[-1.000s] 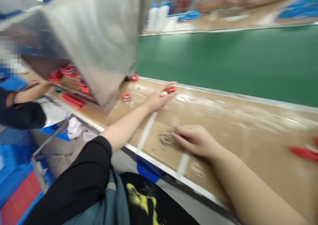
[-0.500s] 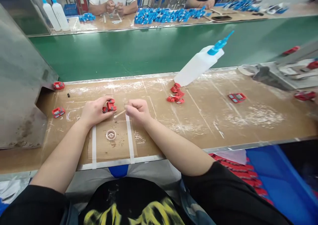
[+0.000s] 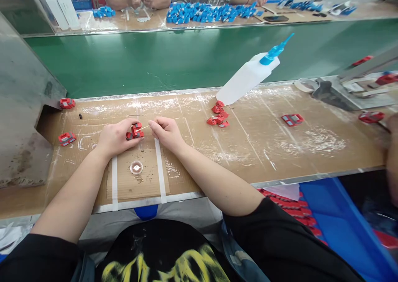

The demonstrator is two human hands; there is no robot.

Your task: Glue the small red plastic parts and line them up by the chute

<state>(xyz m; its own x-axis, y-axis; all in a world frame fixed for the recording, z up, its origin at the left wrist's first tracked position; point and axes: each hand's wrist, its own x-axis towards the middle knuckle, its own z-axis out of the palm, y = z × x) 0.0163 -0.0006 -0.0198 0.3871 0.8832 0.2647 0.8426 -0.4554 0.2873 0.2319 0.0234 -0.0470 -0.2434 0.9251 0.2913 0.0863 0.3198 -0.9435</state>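
My left hand (image 3: 115, 137) is closed around a red plastic part (image 3: 137, 129) with grey bits, holding it just above the bench. Between the thumb and fingers of my right hand (image 3: 166, 132) is a thin pale cotton swab (image 3: 144, 127), its far end at the red part. A small round clear dish (image 3: 136, 167) lies below both hands on a cardboard pad (image 3: 144, 186) edged with white tape. Left of my left hand, another red part (image 3: 67, 139) rests on the bench, with a second red piece (image 3: 67, 103) farther back.
A white bottle with a blue nozzle (image 3: 248, 76) leans beyond a few red pieces (image 3: 218, 115). Right of them lies a red part (image 3: 292, 120). A metal housing (image 3: 27, 108) bounds the left. People work across the green divider (image 3: 155, 62); a blurred arm (image 3: 392, 161) shows at right.
My right hand has moved slightly left and up, bringing the swab from below the red part to its side. At the right edge, another person's arm now shows more.
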